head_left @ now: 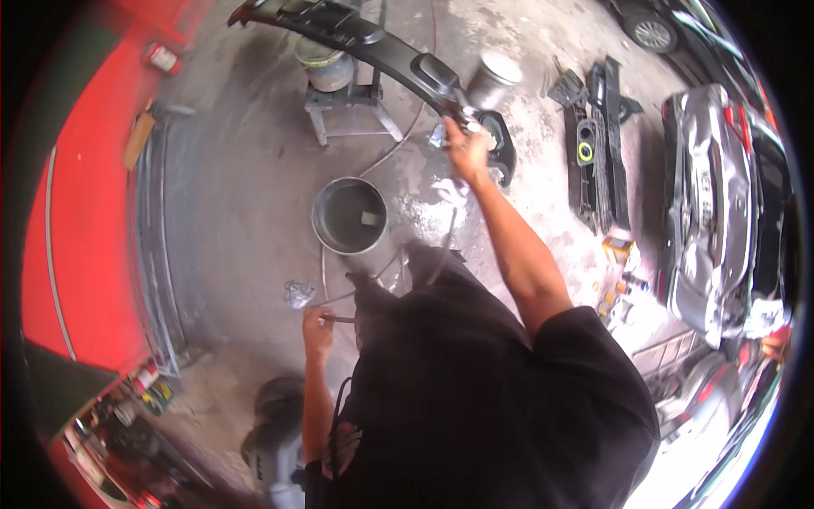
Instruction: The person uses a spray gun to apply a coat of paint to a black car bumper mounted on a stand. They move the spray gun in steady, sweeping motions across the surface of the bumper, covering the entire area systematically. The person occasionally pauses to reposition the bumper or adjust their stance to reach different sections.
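Observation:
My right hand [469, 153] is wrapped round a spray gun [465, 121] with a silver cup [494, 78] on it. The gun is at the right end of a long black car bumper [386, 53], seen from above; whether they touch I cannot tell. The bumper lies across a stand [356, 103] at the front. My left hand [317, 332], low beside my body, is closed round a thin dark hose [342, 320]. A smaller dark curved part [506, 151] shows just past my right hand.
An open bucket [315, 219] of grey liquid stands before my feet, with hose trailing on the floor around it. Crumpled foil-like scrap [299, 293] lies near my left hand. Black car parts [585, 182] and a grey car bumper [708, 204] lie at right; a red panel [85, 204] stands left.

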{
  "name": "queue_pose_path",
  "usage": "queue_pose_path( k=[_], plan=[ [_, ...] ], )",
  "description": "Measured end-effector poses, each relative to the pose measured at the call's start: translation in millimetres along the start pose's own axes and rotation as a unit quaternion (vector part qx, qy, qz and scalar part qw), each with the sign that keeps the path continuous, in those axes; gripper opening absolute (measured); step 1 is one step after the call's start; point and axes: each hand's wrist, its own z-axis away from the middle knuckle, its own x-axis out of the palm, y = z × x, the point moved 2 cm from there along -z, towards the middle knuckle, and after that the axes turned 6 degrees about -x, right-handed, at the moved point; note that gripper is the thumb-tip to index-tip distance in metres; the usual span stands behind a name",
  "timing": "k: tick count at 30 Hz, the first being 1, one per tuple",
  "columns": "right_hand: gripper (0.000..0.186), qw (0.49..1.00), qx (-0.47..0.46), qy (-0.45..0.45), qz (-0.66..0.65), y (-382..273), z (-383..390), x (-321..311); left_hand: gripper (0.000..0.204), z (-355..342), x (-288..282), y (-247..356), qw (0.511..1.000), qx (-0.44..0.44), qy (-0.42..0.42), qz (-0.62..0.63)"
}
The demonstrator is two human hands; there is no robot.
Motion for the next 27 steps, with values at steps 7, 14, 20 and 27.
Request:
queue_pose_path(
  k=[7, 14, 20, 27],
  plan=[
    [0.043, 0.916, 0.131, 0.221, 0.308, 125, 61, -159, 0.012, -66, -21, 10, 0.98, 0.079, -0.169, -0.075],
    [0.021, 0.982, 0.065, 0.17, 0.045, 21, 49, -53, 0.01, -88, -61, -3, 0.94, 0.135, -0.269, -0.161],
    [0.031, 0.988, 0.059, 0.004, -0.144, -55, 33, -41, 0.016, -87, -40, 32, 0.905, 0.114, -0.343, -0.226],
    [0.028, 0.968, 0.194, 0.116, -0.105, 99, 63, -162, 0.02, -59, 15, 75, 0.881, 0.078, -0.382, -0.267]
  ],
)
